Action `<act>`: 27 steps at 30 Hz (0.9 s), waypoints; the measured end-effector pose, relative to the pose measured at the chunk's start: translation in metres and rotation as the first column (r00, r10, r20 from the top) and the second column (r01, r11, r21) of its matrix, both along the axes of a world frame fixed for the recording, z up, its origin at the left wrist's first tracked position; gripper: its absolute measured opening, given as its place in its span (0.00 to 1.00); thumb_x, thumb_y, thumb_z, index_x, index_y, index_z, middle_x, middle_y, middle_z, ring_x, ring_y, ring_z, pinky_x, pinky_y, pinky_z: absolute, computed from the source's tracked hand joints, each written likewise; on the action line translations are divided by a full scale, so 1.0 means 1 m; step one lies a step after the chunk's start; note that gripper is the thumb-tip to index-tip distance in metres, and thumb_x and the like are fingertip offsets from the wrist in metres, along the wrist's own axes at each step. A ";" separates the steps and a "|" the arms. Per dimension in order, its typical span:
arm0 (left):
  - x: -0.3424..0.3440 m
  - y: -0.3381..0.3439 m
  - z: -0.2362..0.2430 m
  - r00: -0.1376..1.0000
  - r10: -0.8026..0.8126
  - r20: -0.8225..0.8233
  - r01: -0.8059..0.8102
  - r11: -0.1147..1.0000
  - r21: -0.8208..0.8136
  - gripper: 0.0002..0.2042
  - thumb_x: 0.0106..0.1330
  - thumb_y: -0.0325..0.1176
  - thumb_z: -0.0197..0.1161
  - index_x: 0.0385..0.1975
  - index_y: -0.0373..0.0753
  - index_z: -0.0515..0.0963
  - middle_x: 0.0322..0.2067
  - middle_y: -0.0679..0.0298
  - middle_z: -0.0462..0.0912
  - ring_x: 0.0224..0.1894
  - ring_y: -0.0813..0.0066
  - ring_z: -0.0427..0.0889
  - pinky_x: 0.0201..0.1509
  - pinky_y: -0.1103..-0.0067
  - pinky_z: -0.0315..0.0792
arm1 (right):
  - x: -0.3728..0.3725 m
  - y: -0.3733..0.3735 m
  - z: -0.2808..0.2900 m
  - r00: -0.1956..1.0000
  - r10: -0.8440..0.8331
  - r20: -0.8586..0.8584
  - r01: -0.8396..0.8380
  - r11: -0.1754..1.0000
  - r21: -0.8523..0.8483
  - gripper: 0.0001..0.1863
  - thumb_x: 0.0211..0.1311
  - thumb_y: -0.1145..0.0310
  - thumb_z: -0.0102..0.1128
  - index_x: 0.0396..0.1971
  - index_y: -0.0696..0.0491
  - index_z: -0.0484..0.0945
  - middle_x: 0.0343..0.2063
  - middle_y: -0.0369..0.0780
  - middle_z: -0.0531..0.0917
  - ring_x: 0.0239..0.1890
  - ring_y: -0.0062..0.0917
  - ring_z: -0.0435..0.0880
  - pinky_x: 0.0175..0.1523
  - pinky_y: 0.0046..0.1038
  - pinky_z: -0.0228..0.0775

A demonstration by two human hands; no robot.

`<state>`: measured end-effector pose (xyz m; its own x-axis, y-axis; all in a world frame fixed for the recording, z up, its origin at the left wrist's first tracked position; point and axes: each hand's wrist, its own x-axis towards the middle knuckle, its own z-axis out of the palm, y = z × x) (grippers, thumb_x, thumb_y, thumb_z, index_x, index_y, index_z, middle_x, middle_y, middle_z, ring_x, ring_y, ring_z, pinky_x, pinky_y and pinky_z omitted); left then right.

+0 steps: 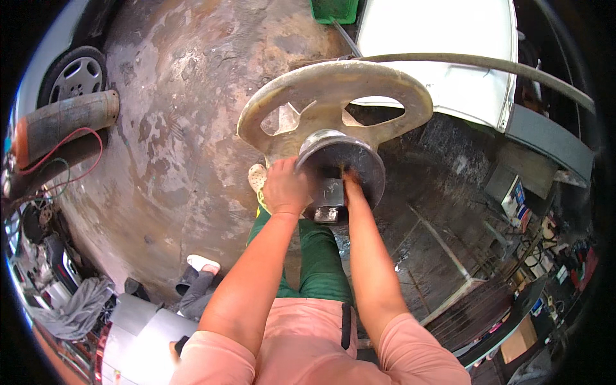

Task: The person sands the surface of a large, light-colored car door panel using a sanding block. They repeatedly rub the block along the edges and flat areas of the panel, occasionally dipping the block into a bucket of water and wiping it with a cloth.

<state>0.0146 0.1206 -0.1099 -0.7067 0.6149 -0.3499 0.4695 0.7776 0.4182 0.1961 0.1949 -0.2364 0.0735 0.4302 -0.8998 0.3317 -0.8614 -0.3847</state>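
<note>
A large pale, moulded piece (298,86) with two openings carries a dark, round, bowl-like housing (369,167), with a squarish metal block (330,192) inside. My left hand (285,186), slightly blurred, has its fingers curled on the housing's left rim. My right hand (353,187) reaches into the housing to the right of the block; its fingertips are hidden in shadow. My own green-trousered legs and a pale clog (256,176) show beneath.
A car wheel (74,80) and a cylinder (67,128) with hoses stand left. A white panel (436,32), green bin (333,8) and curved strip (475,61) are ahead. Another person's leg (196,295) is lower left. A metal frame (443,250) and clutter lie right.
</note>
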 end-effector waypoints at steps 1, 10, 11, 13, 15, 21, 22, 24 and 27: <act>0.001 0.000 -0.002 1.000 0.005 -0.007 -0.005 1.000 0.003 0.17 0.60 0.33 0.70 0.50 0.51 0.83 0.48 0.65 0.84 0.52 0.57 0.83 0.55 0.63 0.79 | 0.000 0.001 0.013 0.997 0.074 0.035 -0.076 0.995 0.061 0.31 0.74 0.56 0.61 0.69 0.59 0.72 0.64 0.51 0.80 0.66 0.42 0.77 0.70 0.38 0.66; 0.003 -0.005 -0.009 0.999 -0.001 -0.048 0.001 1.000 -0.001 0.16 0.59 0.33 0.70 0.49 0.50 0.83 0.44 0.65 0.83 0.50 0.58 0.83 0.54 0.65 0.79 | 0.015 0.009 0.135 0.949 -0.063 -0.308 0.110 0.984 0.139 0.15 0.77 0.68 0.62 0.56 0.59 0.78 0.50 0.39 0.85 0.52 0.23 0.82 0.61 0.29 0.72; 0.004 -0.005 -0.011 0.999 -0.010 -0.054 0.010 1.000 0.007 0.16 0.59 0.33 0.70 0.49 0.50 0.83 0.43 0.65 0.83 0.49 0.58 0.83 0.53 0.65 0.79 | 0.018 0.009 0.140 0.925 -0.081 -0.371 0.139 0.981 0.133 0.14 0.77 0.68 0.61 0.56 0.58 0.79 0.50 0.38 0.85 0.52 0.22 0.82 0.60 0.28 0.73; 0.004 -0.005 -0.009 0.998 -0.019 -0.061 0.019 1.000 0.014 0.16 0.59 0.33 0.70 0.48 0.50 0.83 0.43 0.65 0.83 0.48 0.58 0.83 0.53 0.65 0.79 | 0.032 0.013 0.142 0.892 -0.077 -0.445 0.128 0.988 0.086 0.13 0.79 0.68 0.60 0.57 0.56 0.77 0.51 0.36 0.85 0.52 0.21 0.83 0.58 0.30 0.77; 0.005 -0.005 -0.008 0.998 -0.017 -0.067 0.018 1.000 0.010 0.16 0.59 0.33 0.70 0.48 0.50 0.82 0.42 0.65 0.83 0.47 0.58 0.83 0.52 0.65 0.79 | 0.042 0.014 0.145 0.859 -0.080 -0.506 0.123 0.991 0.051 0.12 0.79 0.68 0.59 0.56 0.55 0.78 0.50 0.35 0.85 0.52 0.21 0.83 0.59 0.30 0.77; 0.005 -0.005 -0.007 0.997 -0.006 -0.076 0.007 1.000 0.020 0.14 0.60 0.34 0.69 0.47 0.51 0.83 0.42 0.66 0.83 0.47 0.59 0.83 0.51 0.64 0.80 | 0.046 0.018 0.154 0.891 -0.088 -0.445 0.092 0.996 -0.011 0.12 0.80 0.66 0.59 0.54 0.55 0.79 0.49 0.33 0.85 0.52 0.21 0.83 0.59 0.31 0.76; 0.005 -0.004 -0.007 0.997 -0.004 -0.077 0.006 1.000 0.021 0.14 0.60 0.34 0.69 0.47 0.51 0.83 0.42 0.66 0.84 0.47 0.59 0.83 0.51 0.64 0.80 | 0.043 0.018 0.154 0.898 -0.083 -0.431 0.089 0.996 -0.007 0.12 0.81 0.65 0.59 0.54 0.56 0.79 0.50 0.34 0.85 0.52 0.21 0.83 0.58 0.32 0.77; 0.005 -0.003 -0.007 0.997 -0.003 -0.080 0.005 1.000 0.024 0.14 0.60 0.34 0.69 0.47 0.51 0.83 0.42 0.66 0.84 0.48 0.58 0.83 0.50 0.64 0.80 | 0.035 0.021 0.163 0.930 -0.043 -0.365 0.037 0.999 -0.021 0.16 0.81 0.61 0.59 0.53 0.59 0.79 0.46 0.36 0.84 0.49 0.21 0.83 0.56 0.32 0.79; 0.005 -0.002 -0.003 0.998 0.005 -0.055 -0.005 1.000 0.013 0.13 0.61 0.34 0.69 0.47 0.51 0.83 0.43 0.66 0.84 0.49 0.58 0.83 0.51 0.64 0.80 | 0.035 0.021 0.156 0.957 0.069 -0.282 -0.077 0.997 -0.018 0.20 0.81 0.57 0.58 0.52 0.61 0.79 0.42 0.38 0.83 0.43 0.21 0.83 0.50 0.34 0.85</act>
